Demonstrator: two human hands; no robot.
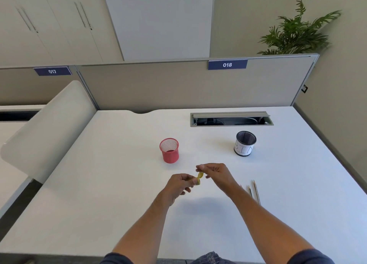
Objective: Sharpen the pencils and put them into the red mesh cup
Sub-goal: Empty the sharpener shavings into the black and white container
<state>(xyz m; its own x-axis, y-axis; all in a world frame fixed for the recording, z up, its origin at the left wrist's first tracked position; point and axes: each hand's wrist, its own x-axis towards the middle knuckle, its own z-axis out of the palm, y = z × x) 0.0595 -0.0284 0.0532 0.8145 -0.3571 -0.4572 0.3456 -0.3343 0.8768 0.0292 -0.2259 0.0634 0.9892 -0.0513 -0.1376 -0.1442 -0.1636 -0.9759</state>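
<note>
Yellow sharpener (199, 178) pinched by left hand (179, 186) and right hand (215, 173) fingers; red mesh cup (169, 150) beyond them looks empty; pencils (255, 191) lie right, seemingly none delivered.

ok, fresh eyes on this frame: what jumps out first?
Both hands meet mid-desk on a small yellow sharpener: the left hand pinches it, the right hand pinches its upper part. Just beyond stands the red mesh cup, with a black mesh cup in a white label farther right. Pencils lie by the right forearm.
</note>
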